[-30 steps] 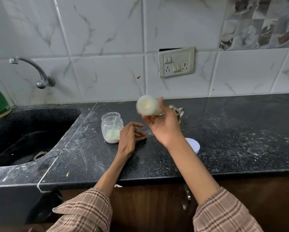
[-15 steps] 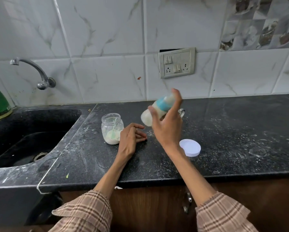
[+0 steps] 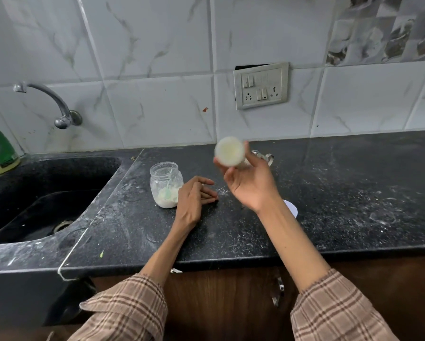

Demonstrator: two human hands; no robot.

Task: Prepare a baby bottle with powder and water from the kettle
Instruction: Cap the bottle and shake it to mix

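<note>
Right hand (image 3: 252,184) is up off the counter, fingers wrapped round the baby bottle (image 3: 230,151), which is tipped so its pale round base faces the camera and looks blurred; milky white fills what shows of it. Down on the left, the left hand (image 3: 194,196) lies on the black countertop (image 3: 341,193), fingers loosely curled, gripping nothing. Just to its left, touching or very nearly, stands the open glass jar (image 3: 166,184), white powder in the bottom and a pale green scoop (image 3: 167,190) leaning inside. A white lid (image 3: 291,208) peeks out from behind the right wrist, flat on the counter. A bit of metal (image 3: 264,157) shows just beyond the bottle, too hidden to tell what it is. White powder dusts the counter. Far left, the dark sink (image 3: 34,193) with a tap (image 3: 56,104) above it; a switch plate (image 3: 261,85) on the tiled wall behind
</note>
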